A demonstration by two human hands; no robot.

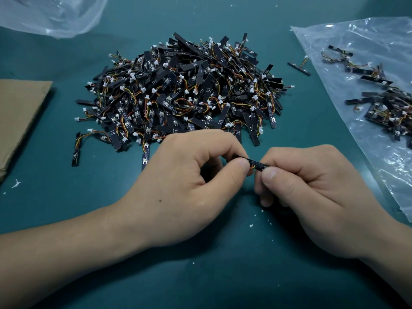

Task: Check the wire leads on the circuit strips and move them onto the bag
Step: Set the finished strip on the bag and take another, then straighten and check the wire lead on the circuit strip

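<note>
Pinching: circuit strip [256,164], left hand [178,186] and right hand [316,192] grasping either end
Bag [356,36]: loose strips [388,108] on top
Worktop [66,197]: strip heap [182,90]

Head-worn view, down, close over table [223,275]

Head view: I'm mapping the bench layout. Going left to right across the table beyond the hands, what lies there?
Brown cardboard → pile of circuit strips → lone strip on the mat → clear bag on the right, bearing more strips.
</note>
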